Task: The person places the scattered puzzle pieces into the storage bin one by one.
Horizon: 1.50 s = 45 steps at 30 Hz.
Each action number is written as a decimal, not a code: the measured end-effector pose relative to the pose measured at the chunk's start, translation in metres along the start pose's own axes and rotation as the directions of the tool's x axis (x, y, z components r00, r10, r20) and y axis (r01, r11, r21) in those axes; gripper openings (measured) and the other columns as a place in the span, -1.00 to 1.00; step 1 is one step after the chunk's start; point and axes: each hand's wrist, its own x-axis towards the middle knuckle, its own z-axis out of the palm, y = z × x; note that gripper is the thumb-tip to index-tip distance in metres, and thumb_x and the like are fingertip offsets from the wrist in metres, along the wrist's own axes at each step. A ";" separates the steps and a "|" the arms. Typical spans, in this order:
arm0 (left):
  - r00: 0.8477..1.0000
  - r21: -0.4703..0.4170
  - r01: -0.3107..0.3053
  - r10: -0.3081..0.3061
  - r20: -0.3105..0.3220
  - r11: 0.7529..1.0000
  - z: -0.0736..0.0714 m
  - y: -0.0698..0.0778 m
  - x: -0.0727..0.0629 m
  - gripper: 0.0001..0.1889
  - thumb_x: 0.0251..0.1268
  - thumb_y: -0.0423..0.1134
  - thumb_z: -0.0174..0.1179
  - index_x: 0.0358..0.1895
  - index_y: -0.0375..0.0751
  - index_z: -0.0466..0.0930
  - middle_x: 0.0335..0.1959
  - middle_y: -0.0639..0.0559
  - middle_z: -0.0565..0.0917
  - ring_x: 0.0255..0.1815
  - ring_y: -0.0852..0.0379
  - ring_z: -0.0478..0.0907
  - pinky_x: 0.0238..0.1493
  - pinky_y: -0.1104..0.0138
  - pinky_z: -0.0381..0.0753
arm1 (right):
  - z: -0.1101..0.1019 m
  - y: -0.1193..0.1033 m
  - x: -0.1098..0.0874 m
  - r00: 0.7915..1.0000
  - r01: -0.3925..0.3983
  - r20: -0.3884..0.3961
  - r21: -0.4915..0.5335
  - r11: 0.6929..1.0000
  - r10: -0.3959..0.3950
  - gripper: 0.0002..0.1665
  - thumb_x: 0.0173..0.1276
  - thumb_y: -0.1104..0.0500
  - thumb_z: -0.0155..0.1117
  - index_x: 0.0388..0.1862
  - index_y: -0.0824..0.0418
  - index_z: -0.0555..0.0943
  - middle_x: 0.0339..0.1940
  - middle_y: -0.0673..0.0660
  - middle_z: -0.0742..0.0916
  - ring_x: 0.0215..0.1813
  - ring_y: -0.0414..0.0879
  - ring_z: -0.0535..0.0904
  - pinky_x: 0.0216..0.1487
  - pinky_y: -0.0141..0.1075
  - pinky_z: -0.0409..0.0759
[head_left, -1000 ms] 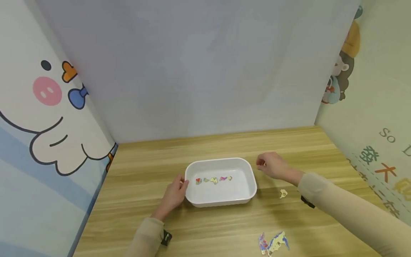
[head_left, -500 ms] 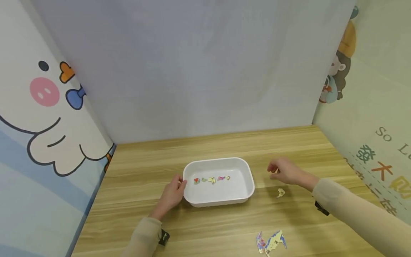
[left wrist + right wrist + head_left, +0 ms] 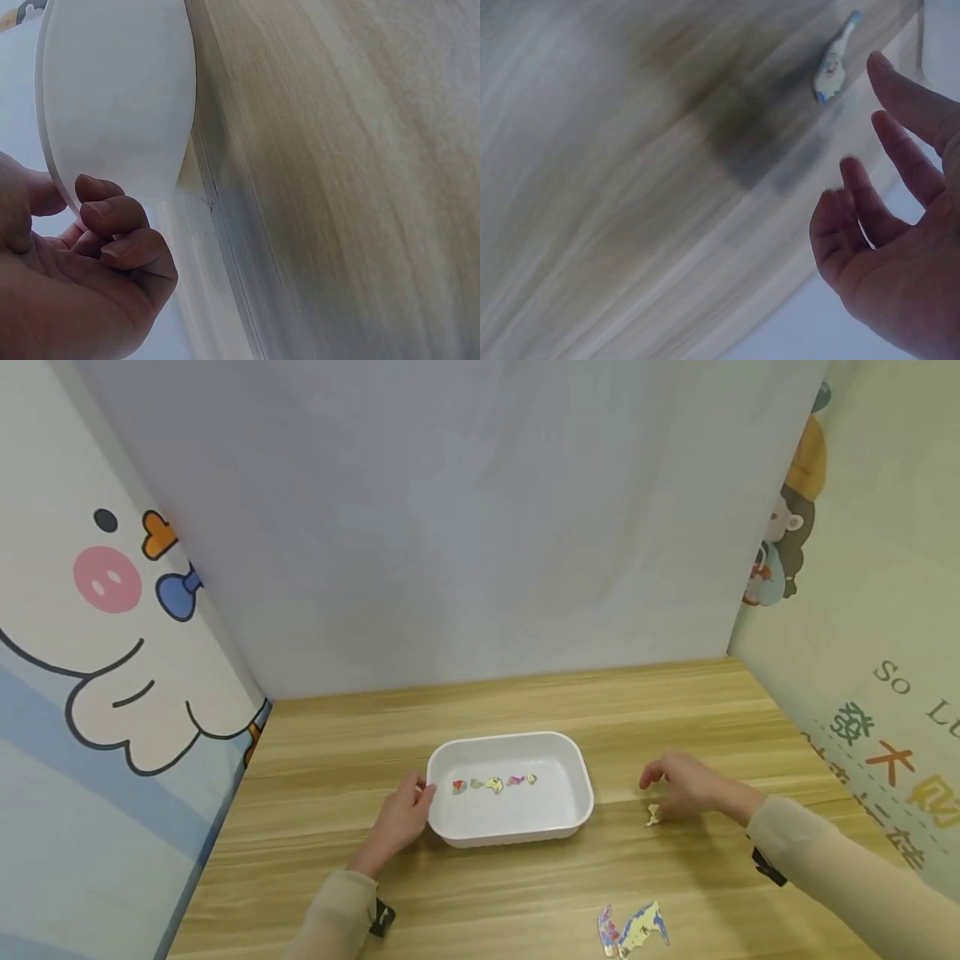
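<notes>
Left hand: It (image 3: 400, 818) reaches up from the bottom of the head view to the left end of the white tray. The thumb is on one side of the rim and the bent fingers are on the other, so they pinch the tray's edge.
Right hand: It (image 3: 688, 787) comes in from the right and hangs low over the table (image 3: 337, 752), back of the hand up. The fingers are softly bent with gaps between them, and they hold nothing.
Small yellow piece: It (image 3: 652, 815) is on the table, right of the tray, by the right hand's thumb. It is thin with a bumpy edge. I cannot tell if the thumb touches it.
White tray: It (image 3: 510, 837) stands flat on the table, longer than it is deep, with round corners.
Row of pieces: Five little ones (image 3: 494, 785) lie in the tray, apart, in a line. The left one is red and green, then come green, yellow, pink and pale yellow.
Bigger pieces: A pink and blue piece (image 3: 607, 932) and a yellow and blue piece (image 3: 641, 930) lie close together on the table, nearer the person.
</notes>
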 end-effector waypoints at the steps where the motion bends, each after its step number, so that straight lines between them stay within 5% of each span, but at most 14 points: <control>1: 1.000 0.002 0.001 -0.001 0.000 1.000 0.000 0.000 0.000 -0.86 0.49 -0.21 -0.02 -0.14 -0.23 0.35 -0.52 -0.02 0.54 -0.56 0.11 0.40 -0.54 0.30 0.37 | 0.002 0.000 -0.002 1.000 -0.005 -0.011 -0.011 1.000 0.005 -0.57 -0.19 0.27 0.60 -0.26 0.19 0.65 -0.15 0.21 0.63 -0.03 0.26 0.47 0.00 0.11 0.40; 6: 1.000 0.002 -0.007 0.007 0.001 1.000 0.000 0.001 0.000 -0.86 0.49 -0.22 -0.02 -0.14 -0.24 0.35 -0.51 -0.01 0.54 -0.55 0.10 0.40 -0.54 0.30 0.37 | 0.007 0.004 -0.009 0.998 -0.020 -0.066 -0.015 1.000 0.018 -0.57 -0.28 0.26 0.65 -0.35 0.10 0.67 -0.09 0.30 0.56 0.04 0.44 0.29 0.01 0.27 0.24; 15: 1.000 0.007 -0.027 0.027 -0.012 1.000 0.000 -0.001 -0.001 -0.87 0.48 -0.23 -0.02 -0.16 -0.25 0.35 -0.51 -0.03 0.56 -0.55 0.11 0.41 -0.54 0.29 0.38 | 0.014 0.013 -0.010 0.996 0.024 -0.082 0.013 1.000 -0.023 -0.61 -0.28 0.25 0.62 -0.40 0.04 0.67 -0.21 0.12 0.61 -0.06 0.22 0.39 -0.04 0.15 0.23; 24: 0.999 0.004 -0.030 0.030 -0.015 1.000 0.000 -0.002 -0.001 -0.86 0.49 -0.22 -0.03 -0.16 -0.24 0.35 -0.50 -0.04 0.56 -0.55 0.11 0.40 -0.55 0.29 0.37 | 0.016 0.016 -0.009 0.996 0.066 -0.065 0.018 0.998 -0.064 -0.63 -0.23 0.28 0.61 -0.43 0.00 0.64 -0.24 0.06 0.61 -0.06 0.21 0.43 0.00 0.24 0.25; 35: 1.000 -0.004 -0.028 0.028 -0.010 1.000 0.000 -0.001 -0.001 -0.88 0.48 -0.23 -0.02 -0.18 -0.22 0.35 -0.54 0.00 0.53 -0.58 0.13 0.39 -0.57 0.31 0.37 | 0.014 0.023 -0.009 0.981 0.190 -0.033 -0.030 0.981 -0.190 -0.69 -0.11 0.22 0.59 -0.44 0.05 0.60 -0.33 -0.07 0.60 -0.19 -0.03 0.44 -0.13 -0.04 0.38; 45: 1.000 -0.022 0.006 -0.006 0.012 1.000 -0.001 0.000 -0.002 -0.87 0.50 -0.22 -0.04 -0.15 -0.22 0.34 -0.53 -0.02 0.53 -0.58 0.11 0.39 -0.56 0.29 0.38 | 0.011 0.019 -0.018 0.982 0.188 0.031 -0.080 0.979 -0.186 -0.75 0.13 0.15 0.46 -0.30 0.16 0.56 -0.32 -0.04 0.56 -0.25 -0.12 0.49 -0.20 -0.14 0.48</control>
